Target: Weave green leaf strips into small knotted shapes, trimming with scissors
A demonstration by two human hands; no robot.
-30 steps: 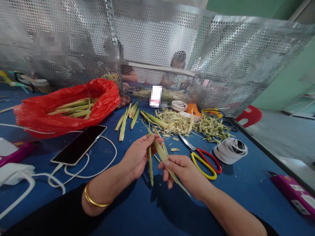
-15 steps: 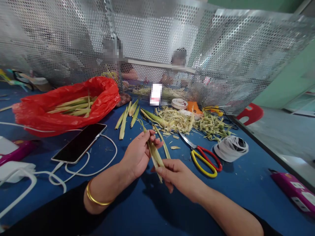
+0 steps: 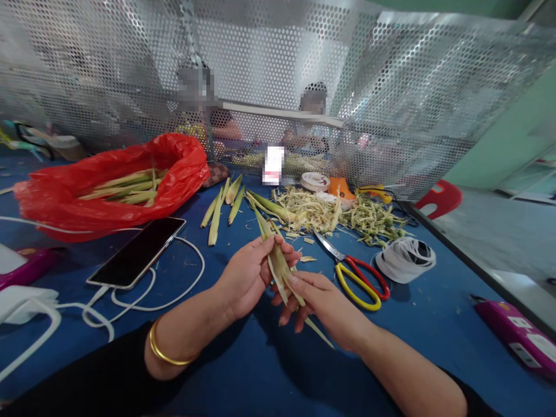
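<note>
My left hand (image 3: 249, 278) pinches the upper part of a pale green, husk-like leaf (image 3: 278, 260) between thumb and fingers. Lower down, my right hand (image 3: 317, 298) grips the same leaf, and a thin strip trails out below it. The leaf is held above the blue table, slanting between the two hands. Just beyond are several loose leafy spears (image 3: 216, 217) and a heap of pale shredded strips (image 3: 317, 211). Scissors (image 3: 358, 278) with one red and one yellow handle lie open to the right of my right hand.
At left are a red plastic bag (image 3: 108, 214) of spears, a phone (image 3: 139, 252) and white cables. To the right stand a white ribbon roll (image 3: 406, 260) and a purple power strip (image 3: 516, 336). A perforated metal screen (image 3: 269, 69) closes the back, with people behind it.
The leaf has been turned and spread wider, with a thin strip now hanging below my right hand. Both hands have shifted slightly right.
</note>
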